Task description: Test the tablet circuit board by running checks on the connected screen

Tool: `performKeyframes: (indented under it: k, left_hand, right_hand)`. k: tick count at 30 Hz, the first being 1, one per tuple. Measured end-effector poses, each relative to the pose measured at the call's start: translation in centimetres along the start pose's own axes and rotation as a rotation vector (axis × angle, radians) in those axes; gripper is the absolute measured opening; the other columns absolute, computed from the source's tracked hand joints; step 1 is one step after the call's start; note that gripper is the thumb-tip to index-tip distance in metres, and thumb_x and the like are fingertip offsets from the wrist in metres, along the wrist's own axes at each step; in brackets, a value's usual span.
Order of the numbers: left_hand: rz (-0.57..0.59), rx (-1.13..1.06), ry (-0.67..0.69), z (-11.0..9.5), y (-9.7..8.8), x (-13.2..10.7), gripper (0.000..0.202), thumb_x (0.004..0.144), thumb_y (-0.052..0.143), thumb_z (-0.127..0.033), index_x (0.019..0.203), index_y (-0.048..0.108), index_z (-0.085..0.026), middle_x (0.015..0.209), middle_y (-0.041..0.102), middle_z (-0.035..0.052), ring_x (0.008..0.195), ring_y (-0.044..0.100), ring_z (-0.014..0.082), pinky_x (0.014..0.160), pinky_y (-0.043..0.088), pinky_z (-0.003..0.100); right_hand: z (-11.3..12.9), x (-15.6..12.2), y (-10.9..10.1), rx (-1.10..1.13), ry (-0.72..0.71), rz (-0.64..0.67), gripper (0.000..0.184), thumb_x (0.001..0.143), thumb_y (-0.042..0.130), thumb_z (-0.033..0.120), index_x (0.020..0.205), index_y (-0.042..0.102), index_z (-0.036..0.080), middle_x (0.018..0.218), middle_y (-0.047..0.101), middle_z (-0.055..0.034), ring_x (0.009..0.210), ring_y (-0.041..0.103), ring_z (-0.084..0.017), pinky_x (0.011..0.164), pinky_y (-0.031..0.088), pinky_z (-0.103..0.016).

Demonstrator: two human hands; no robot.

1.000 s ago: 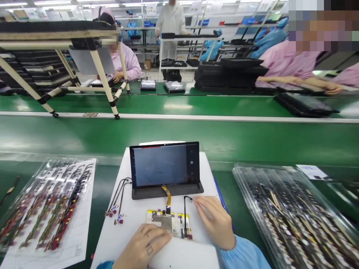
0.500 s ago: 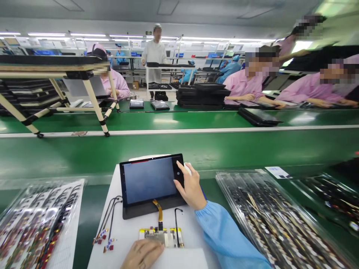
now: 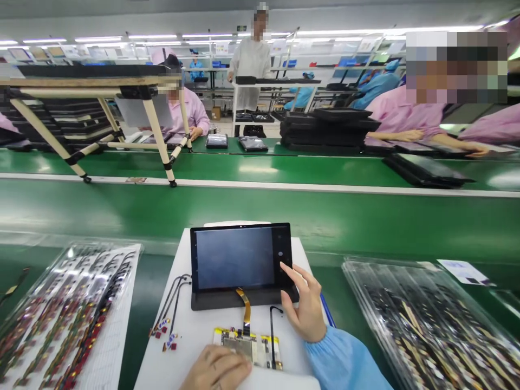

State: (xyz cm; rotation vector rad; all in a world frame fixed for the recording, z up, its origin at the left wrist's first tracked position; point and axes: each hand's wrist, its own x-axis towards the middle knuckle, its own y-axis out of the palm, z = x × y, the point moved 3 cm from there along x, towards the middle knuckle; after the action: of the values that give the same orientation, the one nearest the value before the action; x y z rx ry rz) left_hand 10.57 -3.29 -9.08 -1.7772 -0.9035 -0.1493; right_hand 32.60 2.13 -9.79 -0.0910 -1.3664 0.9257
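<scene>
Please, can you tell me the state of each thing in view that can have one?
Tablet display: screen dark, lying on a dark backing.
Amber ribbon cable: stretched from the display's lower edge to the board.
Circuit board: lying flat, not held.
Thin black cable: loose, lower end over the board.
Left hand: resting below the board.
Right hand: fingers spread, touching the display's right edge.

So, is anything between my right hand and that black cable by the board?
Nothing visible: the black cable lies on the white mat just left of your right hand, with no object between them.
</scene>
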Motion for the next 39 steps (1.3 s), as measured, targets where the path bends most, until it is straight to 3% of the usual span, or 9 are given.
performKeyframes:
  k: [12, 22, 27, 35, 39]
  left_hand:
    - [0.075, -0.057, -0.052, -0.3, -0.42, 0.32, 0.049, 0.096, 0.028, -0.037, 0.141, 0.029, -0.017, 0.095, 0.071, 0.0093, 0.082, 0.064, 0.0167, 0.073, 0.05, 0.028]
    - [0.074, -0.073, -0.141, -0.42, -0.19, -0.29, 0.047, 0.095, 0.026, -0.045, 0.127, 0.046, -0.017, 0.097, 0.07, 0.0086, 0.091, 0.063, 0.0186, 0.078, 0.05, 0.029]
    - [0.069, -0.04, -0.107, -0.44, -0.11, -0.14, 0.051, 0.095, 0.022, -0.047, 0.126, 0.046, -0.014, 0.095, 0.07, 0.0093, 0.089, 0.062, 0.0182, 0.078, 0.049, 0.03]
    - [0.067, -0.036, -0.125, -0.5, -0.06, -0.09, 0.056, 0.084, 0.052, -0.051, 0.124, 0.045, -0.014, 0.096, 0.069, 0.0101, 0.091, 0.062, 0.0197, 0.08, 0.05, 0.03]
    - [0.06, -0.036, -0.149, -0.72, -0.16, 0.08, 0.05, 0.084, 0.055, -0.047, 0.12, 0.047, -0.013, 0.098, 0.068, 0.0108, 0.093, 0.062, 0.0198, 0.081, 0.05, 0.031]
  right_hand:
    - [0.18, 0.25, 0.75, 0.022, -0.108, 0.138, 0.046, 0.091, 0.04, 0.019, 0.136, 0.033, 0.016, 0.112, 0.059, -0.0067, 0.113, 0.047, -0.025, 0.081, 0.042, -0.036]
    - [0.18, 0.13, 0.18, 0.044, -0.137, 0.085, 0.043, 0.088, 0.044, 0.01, 0.13, 0.042, 0.019, 0.105, 0.063, -0.0034, 0.116, 0.047, -0.024, 0.081, 0.043, -0.035]
    - [0.09, -0.12, -0.06, 0.043, -0.133, 0.048, 0.039, 0.087, 0.045, 0.009, 0.124, 0.047, 0.02, 0.101, 0.064, -0.0019, 0.108, 0.053, -0.022, 0.078, 0.043, -0.034]
    - [0.0, -0.06, -0.1, 0.04, -0.117, 0.026, 0.034, 0.085, 0.046, 0.008, 0.116, 0.052, 0.021, 0.094, 0.066, -0.0003, 0.093, 0.059, -0.021, 0.072, 0.041, -0.034]
    - [0.25, 0.03, -0.15, 0.047, -0.125, 0.021, 0.031, 0.086, 0.046, 0.008, 0.113, 0.053, 0.021, 0.091, 0.066, -0.0004, 0.091, 0.059, -0.021, 0.072, 0.041, -0.034]
